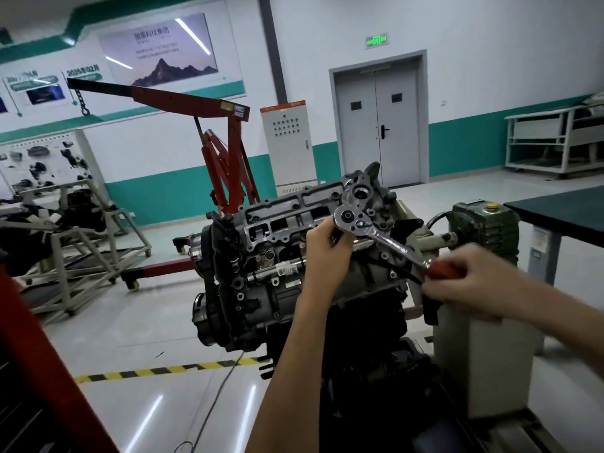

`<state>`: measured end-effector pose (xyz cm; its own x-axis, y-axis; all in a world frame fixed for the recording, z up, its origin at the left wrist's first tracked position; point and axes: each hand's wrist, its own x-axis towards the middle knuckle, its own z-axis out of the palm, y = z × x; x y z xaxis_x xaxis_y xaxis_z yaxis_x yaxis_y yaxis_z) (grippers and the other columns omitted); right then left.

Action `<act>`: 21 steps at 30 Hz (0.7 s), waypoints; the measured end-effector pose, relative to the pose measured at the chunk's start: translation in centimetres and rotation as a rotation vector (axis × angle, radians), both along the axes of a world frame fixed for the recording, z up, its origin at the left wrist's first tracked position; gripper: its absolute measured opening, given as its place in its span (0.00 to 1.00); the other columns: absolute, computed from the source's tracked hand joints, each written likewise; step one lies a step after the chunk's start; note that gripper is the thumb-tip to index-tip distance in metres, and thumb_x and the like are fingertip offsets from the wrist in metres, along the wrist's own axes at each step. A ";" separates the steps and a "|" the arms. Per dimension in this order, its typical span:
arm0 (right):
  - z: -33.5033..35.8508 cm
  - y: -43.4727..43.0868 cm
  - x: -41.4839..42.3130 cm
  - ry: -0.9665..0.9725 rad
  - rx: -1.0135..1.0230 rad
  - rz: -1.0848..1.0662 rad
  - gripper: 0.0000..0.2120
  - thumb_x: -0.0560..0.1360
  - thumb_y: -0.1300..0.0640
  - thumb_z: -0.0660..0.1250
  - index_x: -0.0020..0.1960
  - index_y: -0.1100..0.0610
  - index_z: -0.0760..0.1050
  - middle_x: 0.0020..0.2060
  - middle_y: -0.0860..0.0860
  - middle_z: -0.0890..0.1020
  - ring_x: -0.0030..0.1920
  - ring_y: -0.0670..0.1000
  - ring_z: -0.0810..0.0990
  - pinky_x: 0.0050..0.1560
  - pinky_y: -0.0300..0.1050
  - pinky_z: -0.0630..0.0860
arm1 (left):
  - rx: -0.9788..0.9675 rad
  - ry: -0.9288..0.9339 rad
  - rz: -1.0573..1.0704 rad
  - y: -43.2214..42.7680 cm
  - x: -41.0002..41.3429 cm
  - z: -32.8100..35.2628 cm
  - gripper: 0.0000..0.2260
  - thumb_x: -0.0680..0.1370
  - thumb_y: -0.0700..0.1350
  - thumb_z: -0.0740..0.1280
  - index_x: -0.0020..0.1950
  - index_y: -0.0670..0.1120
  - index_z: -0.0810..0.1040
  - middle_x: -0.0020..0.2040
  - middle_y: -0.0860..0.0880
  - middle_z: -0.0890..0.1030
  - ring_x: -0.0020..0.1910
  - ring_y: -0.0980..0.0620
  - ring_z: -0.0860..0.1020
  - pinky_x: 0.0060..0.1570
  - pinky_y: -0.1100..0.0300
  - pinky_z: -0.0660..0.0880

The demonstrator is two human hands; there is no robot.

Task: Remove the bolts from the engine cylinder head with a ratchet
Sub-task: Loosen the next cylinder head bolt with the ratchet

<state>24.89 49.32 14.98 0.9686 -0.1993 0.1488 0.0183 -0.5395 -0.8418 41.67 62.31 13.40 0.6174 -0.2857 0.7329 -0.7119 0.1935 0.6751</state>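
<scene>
Red handle of the ratchet (pixel 389 240) is sitting in the right hand (pixel 464 282), whose fingers are curling round it. The left hand (pixel 327 246) is gripping just under the chrome head at the centre of the frame. I judge it best to be pressing that head straight down while swinging the handle. The engine cylinder head (pixel 277 220) is lying just behind the left hand, spreading toward centre-left.

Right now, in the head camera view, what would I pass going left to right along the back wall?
Parts display board → red engine hoist mast → grey control cabinet → grey double door → white shelving rack.
</scene>
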 end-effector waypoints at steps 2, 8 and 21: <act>1.2 -0.7 0.0 -0.044 -0.081 0.000 0.11 0.70 0.62 0.69 0.31 0.60 0.73 0.19 0.51 0.72 0.17 0.49 0.68 0.18 0.36 0.64 | -0.017 -0.001 -0.009 -0.1 0.0 -0.1 0.20 0.77 0.37 0.65 0.29 0.57 0.74 0.23 0.59 0.67 0.25 0.61 0.60 0.27 0.70 0.57; -6.1 8.8 1.3 -0.188 0.367 -0.003 0.15 0.72 0.59 0.67 0.28 0.51 0.68 0.18 0.51 0.67 0.16 0.50 0.65 0.19 0.37 0.62 | -0.045 0.015 0.006 0.1 -0.1 -0.4 0.19 0.77 0.36 0.66 0.30 0.54 0.69 0.26 0.60 0.70 0.29 0.63 0.64 0.32 0.70 0.63; 0.7 0.4 1.7 -0.136 -0.499 -0.174 0.08 0.71 0.58 0.68 0.34 0.59 0.76 0.26 0.51 0.76 0.22 0.45 0.72 0.28 0.40 0.75 | 0.112 -0.022 -0.041 1.5 -1.0 1.6 0.12 0.75 0.35 0.65 0.32 0.45 0.75 0.26 0.58 0.70 0.26 0.62 0.63 0.29 0.68 0.60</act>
<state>26.60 49.70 15.66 0.8930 -0.2283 0.3879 -0.0165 -0.8778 -0.4787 40.63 63.85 15.02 0.5874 -0.3915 0.7083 -0.7200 0.1468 0.6782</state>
